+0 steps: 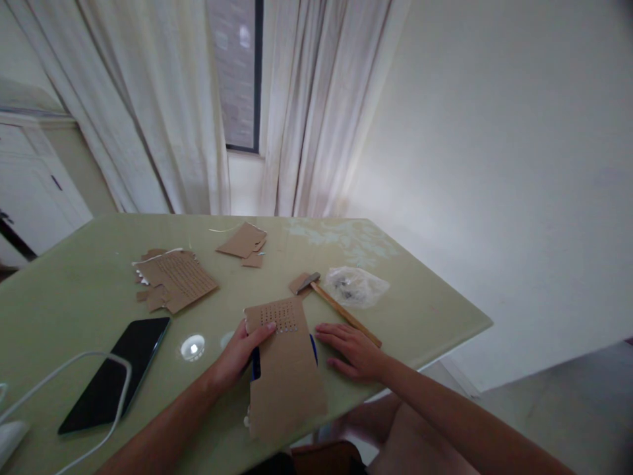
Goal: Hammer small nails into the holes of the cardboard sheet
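A long strip of brown cardboard (287, 369) lies in front of me on the green table (74, 290), with rows of small holes or nails near its far end. My left hand (240, 353) grips its left edge, thumb on top. Something blue (256, 363) shows under the cardboard. My right hand (351, 348) rests flat on the table just right of the strip, fingers stretched out. A hammer (336, 305) with a wooden handle lies beyond my right hand, its head near the strip's far end.
A clear plastic bag (357, 285) with small dark items sits right of the hammer. Cardboard scraps (175, 280) and more scraps (244, 243) lie further back. A black phone (116, 373) and a white cable (89, 359) lie left. Curtains and a window stand behind.
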`<action>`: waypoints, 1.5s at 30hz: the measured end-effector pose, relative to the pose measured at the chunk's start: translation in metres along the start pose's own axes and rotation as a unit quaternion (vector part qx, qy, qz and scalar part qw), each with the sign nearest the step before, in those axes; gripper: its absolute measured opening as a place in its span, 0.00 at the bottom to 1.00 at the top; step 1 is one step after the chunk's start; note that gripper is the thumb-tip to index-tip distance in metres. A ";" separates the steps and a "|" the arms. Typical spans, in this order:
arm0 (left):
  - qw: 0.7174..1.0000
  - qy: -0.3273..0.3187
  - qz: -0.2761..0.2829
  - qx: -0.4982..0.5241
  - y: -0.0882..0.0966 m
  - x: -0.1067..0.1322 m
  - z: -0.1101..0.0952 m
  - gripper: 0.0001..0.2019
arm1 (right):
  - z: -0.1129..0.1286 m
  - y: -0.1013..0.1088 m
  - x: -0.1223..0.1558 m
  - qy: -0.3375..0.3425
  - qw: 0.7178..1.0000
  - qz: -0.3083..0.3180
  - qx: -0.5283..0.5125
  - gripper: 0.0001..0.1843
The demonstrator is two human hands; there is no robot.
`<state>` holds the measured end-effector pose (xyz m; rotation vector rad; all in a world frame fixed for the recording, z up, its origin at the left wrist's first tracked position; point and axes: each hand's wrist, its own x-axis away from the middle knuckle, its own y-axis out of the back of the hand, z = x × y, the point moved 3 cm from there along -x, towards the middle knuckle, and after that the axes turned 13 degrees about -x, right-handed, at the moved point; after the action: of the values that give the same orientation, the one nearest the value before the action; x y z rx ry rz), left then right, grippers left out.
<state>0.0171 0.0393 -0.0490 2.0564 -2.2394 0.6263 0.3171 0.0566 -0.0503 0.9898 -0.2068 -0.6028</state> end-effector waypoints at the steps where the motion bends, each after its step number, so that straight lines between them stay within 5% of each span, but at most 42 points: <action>1: 1.000 0.003 -0.007 0.000 0.001 -0.001 0.000 0.31 | 0.000 0.000 0.000 -0.001 1.000 -0.004 0.000 0.32; 11: 0.997 0.029 -0.068 0.011 0.003 0.005 0.004 0.29 | 0.000 0.002 0.001 -0.013 1.000 -0.024 0.010 0.31; 45: 0.998 -0.041 -0.035 -0.025 -0.005 0.001 -0.002 0.38 | 0.002 0.004 0.000 -0.033 0.999 -0.024 0.017 0.31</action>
<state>0.0211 0.0391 -0.0459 2.1642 -2.1892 0.4846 0.3180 0.0565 -0.0460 1.0112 -0.2537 -0.6779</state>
